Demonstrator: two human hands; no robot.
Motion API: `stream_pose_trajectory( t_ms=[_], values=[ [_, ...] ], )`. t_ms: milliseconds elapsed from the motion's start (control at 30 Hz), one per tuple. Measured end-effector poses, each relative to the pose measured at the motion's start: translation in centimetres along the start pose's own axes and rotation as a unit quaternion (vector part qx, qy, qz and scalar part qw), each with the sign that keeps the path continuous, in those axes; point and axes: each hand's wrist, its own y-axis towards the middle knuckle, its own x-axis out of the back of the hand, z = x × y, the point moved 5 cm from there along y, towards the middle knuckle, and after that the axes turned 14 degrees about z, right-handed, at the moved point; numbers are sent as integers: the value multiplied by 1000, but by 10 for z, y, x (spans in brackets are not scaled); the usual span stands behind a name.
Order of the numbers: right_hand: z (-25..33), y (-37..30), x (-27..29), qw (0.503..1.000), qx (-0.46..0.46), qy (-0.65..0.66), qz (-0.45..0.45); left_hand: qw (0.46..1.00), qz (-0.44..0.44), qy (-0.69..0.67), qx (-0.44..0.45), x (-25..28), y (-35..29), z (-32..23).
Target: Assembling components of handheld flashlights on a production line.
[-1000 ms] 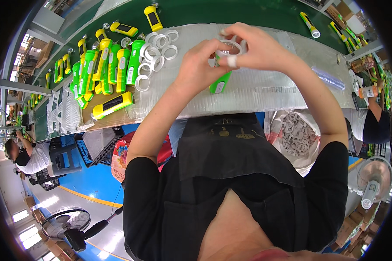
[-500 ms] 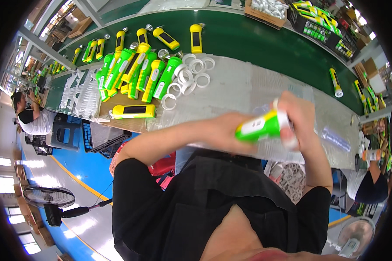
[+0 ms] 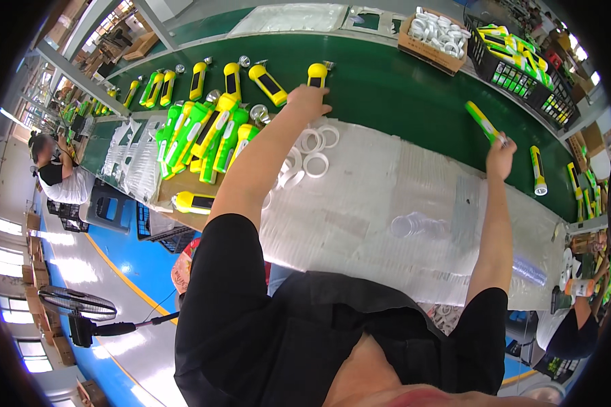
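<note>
At the far side of the bench, my left hand (image 3: pixel 309 103) reaches across a yellow flashlight (image 3: pixel 316 74) with a dark panel. Its fingers close over the flashlight's body and hide the lower part; the yellow head shows beyond them. Out to the right, my right hand (image 3: pixel 501 157) grips one end of a green and yellow flashlight (image 3: pixel 480 121), which points away to the far left over the green surface. Beside my left forearm lie several white rings (image 3: pixel 316 164) and a pile of green and yellow flashlights (image 3: pixel 200 136).
Several yellow flashlights (image 3: pixel 232 81) with loose reflectors stand in a far row. Another flashlight (image 3: pixel 538 169) lies at right. Behind are a carton (image 3: pixel 424 53) of white rings and a black crate (image 3: pixel 506 71) of flashlights. Clear round discs (image 3: pixel 419 226) lie on the grey bench sheet (image 3: pixel 346 224).
My hands have separated. The right carried the flashlight from in front of me to the far right onto the green surface; the left moved away to the flashlight at the far side.
</note>
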Motion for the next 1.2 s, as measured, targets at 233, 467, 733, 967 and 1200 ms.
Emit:
stream_pose_trajectory(
  t_ms=[233,467,733,967,1200],
  values=[
    [36,-37,39,964,241,-111,15,953,-125,-205,-184,15,-35,-46],
    [190,-239,2,728,-24,542,419,834,-71,-299,-459,-33,-190,-145],
    [175,-345,43,601,7,601,526,767,-203,-456,-403,-30,-234,-120],
    [187,-394,64,573,68,509,638,708,-55,-520,-475,-40,-263,-138],
    [180,-397,59,669,62,490,556,716,-151,-371,-571,-38,-300,-151]
  ],
)
